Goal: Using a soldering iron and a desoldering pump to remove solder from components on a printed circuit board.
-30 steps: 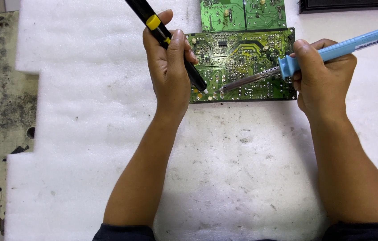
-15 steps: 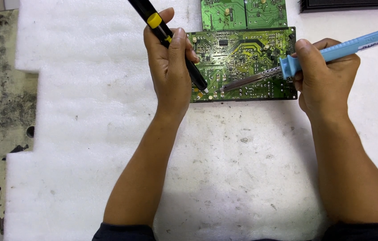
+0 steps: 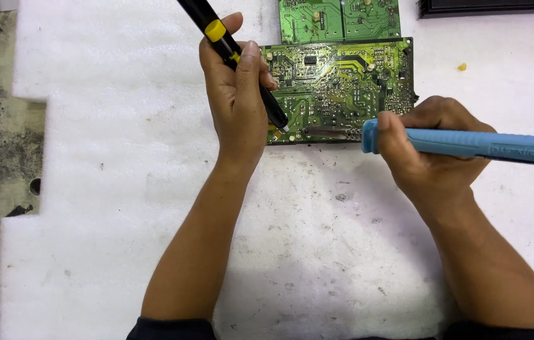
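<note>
I can't see the top of the black and yellow tool (image 3: pixel 216 31) or the far end of the blue soldering iron (image 3: pixel 468 143) because the picture cuts them off, and my left hand (image 3: pixel 236 94) hides part of the green board (image 3: pixel 342 88).

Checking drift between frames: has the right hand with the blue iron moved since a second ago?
Yes. The right hand and blue soldering iron have dropped toward the near edge of the large green circuit board; the iron now lies almost level.

Glossy green circuit board (image 3: pixel 336 88), matt white foam (image 3: pixel 122 157)
</note>
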